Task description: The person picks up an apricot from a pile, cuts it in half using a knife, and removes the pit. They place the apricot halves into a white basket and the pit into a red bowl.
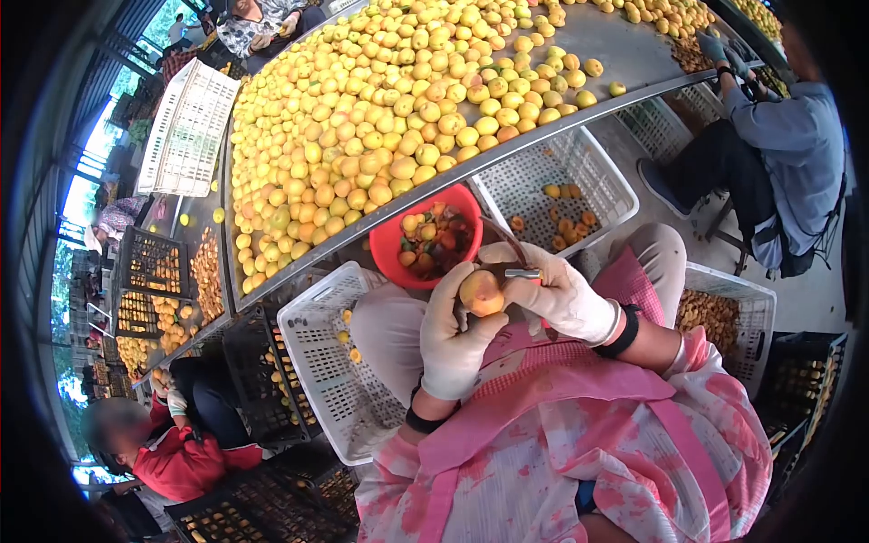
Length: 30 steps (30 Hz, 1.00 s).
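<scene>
Over the lap, the gloved left hand (455, 337) cups one apricot (481, 292), fingers clamped around it, steadying it for the small knife (522, 271) gripped in the gloved right hand (558, 291), above one red bowl (425, 238), two white crates (337, 362) alongside, apricot-heaped table (625, 50) beyond.

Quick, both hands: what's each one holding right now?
Left hand: closed around the apricot.
Right hand: closed on a small metal tool, its tip at the apricot.
</scene>
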{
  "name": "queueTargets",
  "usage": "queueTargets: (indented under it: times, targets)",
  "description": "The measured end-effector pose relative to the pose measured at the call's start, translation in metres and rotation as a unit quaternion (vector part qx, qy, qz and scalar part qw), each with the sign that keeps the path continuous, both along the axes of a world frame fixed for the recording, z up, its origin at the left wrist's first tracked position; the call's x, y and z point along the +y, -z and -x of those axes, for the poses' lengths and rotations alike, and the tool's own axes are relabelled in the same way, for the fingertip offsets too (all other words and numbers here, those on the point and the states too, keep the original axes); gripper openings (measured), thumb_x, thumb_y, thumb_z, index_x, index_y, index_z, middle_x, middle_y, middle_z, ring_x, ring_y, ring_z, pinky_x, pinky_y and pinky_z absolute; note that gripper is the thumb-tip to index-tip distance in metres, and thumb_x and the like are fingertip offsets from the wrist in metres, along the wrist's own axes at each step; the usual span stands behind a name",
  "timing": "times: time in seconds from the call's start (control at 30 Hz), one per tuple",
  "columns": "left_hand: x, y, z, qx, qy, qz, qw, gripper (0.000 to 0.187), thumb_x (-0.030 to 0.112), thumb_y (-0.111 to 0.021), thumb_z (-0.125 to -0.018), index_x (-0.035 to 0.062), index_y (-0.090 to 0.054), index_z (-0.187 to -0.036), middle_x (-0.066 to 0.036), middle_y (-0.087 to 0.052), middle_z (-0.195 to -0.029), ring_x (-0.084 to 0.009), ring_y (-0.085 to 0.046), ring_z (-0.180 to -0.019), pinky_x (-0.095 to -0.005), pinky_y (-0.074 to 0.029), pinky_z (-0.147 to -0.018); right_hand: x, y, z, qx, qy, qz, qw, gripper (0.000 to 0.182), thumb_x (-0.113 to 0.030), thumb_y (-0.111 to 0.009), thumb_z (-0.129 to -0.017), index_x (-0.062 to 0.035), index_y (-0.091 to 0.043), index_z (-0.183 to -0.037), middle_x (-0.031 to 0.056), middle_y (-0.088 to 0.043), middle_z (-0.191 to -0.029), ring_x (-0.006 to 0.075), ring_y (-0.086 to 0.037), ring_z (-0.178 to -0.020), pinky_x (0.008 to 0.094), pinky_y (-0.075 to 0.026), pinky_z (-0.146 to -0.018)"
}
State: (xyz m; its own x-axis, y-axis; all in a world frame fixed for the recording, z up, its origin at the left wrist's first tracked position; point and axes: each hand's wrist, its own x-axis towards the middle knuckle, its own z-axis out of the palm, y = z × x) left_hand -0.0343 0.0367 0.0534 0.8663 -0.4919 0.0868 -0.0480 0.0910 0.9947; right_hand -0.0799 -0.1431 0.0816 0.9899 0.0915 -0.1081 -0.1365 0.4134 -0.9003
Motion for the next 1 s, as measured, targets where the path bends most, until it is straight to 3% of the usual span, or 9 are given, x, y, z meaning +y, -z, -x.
queueTargets:
  times: [0.07, 0.2, 0.27, 0.3, 0.37, 0.43, 0.7, 0.87, 1.0]
  targets:
    - [0.006, -0.002, -0.003, 0.051, 0.016, 0.045, 0.998, 0.074, 0.002, -0.075, -0.077, -0.0012, -0.037, -0.141, -0.012, -0.050, -0.135, -0.0196, -0.053, -0.118, -0.0306, -0.045, -0.099, -0.003, -0.001, -0.001, -0.027, 0.027, 0.041, 0.998, 0.065, -0.053, -0.058, -0.092, -0.0012, -0.045, -0.129, 0.0001, -0.060, -0.083, 0.0042, -0.056, -0.062, 0.0159, -0.039, -0.047]
    - [0.014, -0.004, -0.008, 0.174, 0.076, 0.179, 0.965, 0.078, 0.000, -0.070, -0.081, 0.0004, -0.029, -0.147, -0.014, -0.050, -0.137, -0.0184, -0.056, -0.114, -0.0282, -0.046, -0.096, -0.029, -0.009, 0.006, 0.001, -0.066, 0.038, 0.997, 0.052, -0.050, -0.052, -0.096, -0.0036, -0.050, -0.119, -0.0031, -0.049, -0.074, 0.0038, -0.046, -0.051, 0.0174, -0.039, -0.045]
    - [0.020, -0.005, -0.009, 0.225, 0.096, 0.197, 0.949, 0.084, 0.019, -0.076, -0.081, 0.0051, -0.027, -0.149, -0.014, -0.049, -0.139, -0.0195, -0.056, -0.115, -0.0232, -0.048, -0.080, -0.034, -0.014, 0.008, -0.001, -0.115, 0.121, 0.986, 0.047, -0.046, -0.052, -0.097, -0.0028, -0.053, -0.115, -0.0042, -0.049, -0.074, 0.0020, -0.044, -0.056, 0.0173, -0.036, -0.049]
    - [0.021, -0.005, -0.009, 0.225, 0.095, 0.196, 0.950, 0.084, 0.019, -0.076, -0.081, 0.0051, -0.027, -0.149, -0.014, -0.049, -0.139, -0.0195, -0.056, -0.115, -0.0232, -0.048, -0.080, -0.033, -0.020, 0.008, -0.003, -0.132, 0.114, 0.985, 0.035, -0.035, -0.053, -0.100, -0.0016, -0.055, -0.112, -0.0027, -0.052, -0.078, 0.0021, -0.046, -0.067, 0.0172, -0.039, -0.058]
    - [0.023, -0.004, -0.009, 0.215, 0.081, 0.181, 0.956, 0.086, 0.016, -0.078, -0.078, -0.0008, -0.028, -0.147, -0.013, -0.053, -0.133, -0.0193, -0.055, -0.116, -0.0286, -0.044, -0.097, -0.026, -0.005, 0.009, -0.057, -0.119, 0.121, 0.984, 0.030, -0.029, -0.053, -0.100, -0.0009, -0.055, -0.112, -0.0014, -0.054, -0.082, 0.0034, -0.047, -0.073, 0.0177, -0.041, -0.064]
    - [0.023, -0.006, -0.011, 0.196, 0.080, 0.175, 0.961, 0.087, 0.019, -0.079, -0.078, -0.0017, -0.029, -0.146, -0.012, -0.053, -0.133, -0.0195, -0.053, -0.119, -0.0299, -0.042, -0.100, -0.026, -0.005, 0.011, -0.067, -0.135, 0.147, 0.978, 0.023, -0.020, -0.054, -0.100, 0.0009, -0.055, -0.109, 0.0022, -0.059, -0.093, 0.0077, -0.052, -0.084, 0.0211, -0.044, -0.075]
    - [0.025, -0.005, -0.013, 0.181, 0.087, 0.168, 0.965, 0.086, 0.023, -0.081, -0.076, -0.0030, -0.034, -0.143, -0.012, -0.054, -0.132, -0.0210, -0.047, -0.128, -0.0345, -0.033, -0.110, -0.028, -0.002, 0.012, -0.113, -0.140, 0.243, 0.953, 0.031, -0.032, -0.053, -0.099, -0.0013, -0.057, -0.105, 0.0123, -0.060, -0.084, 0.0237, -0.057, -0.076, 0.0319, -0.047, -0.071]
    - [0.028, -0.008, -0.016, 0.194, 0.100, 0.172, 0.961, 0.083, 0.015, -0.081, -0.075, 0.0002, -0.035, -0.143, -0.014, -0.053, -0.132, -0.0239, -0.057, -0.117, -0.0304, -0.053, -0.090, -0.028, -0.008, 0.013, -0.109, -0.131, 0.263, 0.950, 0.031, -0.033, -0.052, -0.099, -0.0022, -0.056, -0.104, 0.0142, -0.059, -0.081, 0.0284, -0.057, -0.073, 0.0342, -0.047, -0.068]
    - [0.029, -0.007, -0.017, 0.190, 0.095, 0.169, 0.963, 0.083, 0.012, -0.081, -0.074, 0.0008, -0.036, -0.142, -0.014, -0.053, -0.132, -0.0247, -0.062, -0.111, -0.0279, -0.058, -0.079, -0.029, -0.008, 0.014, -0.103, -0.148, 0.279, 0.943, 0.026, -0.029, -0.051, -0.100, -0.0030, -0.055, -0.101, 0.0147, -0.059, -0.079, 0.0295, -0.058, -0.072, 0.0352, -0.046, -0.066]
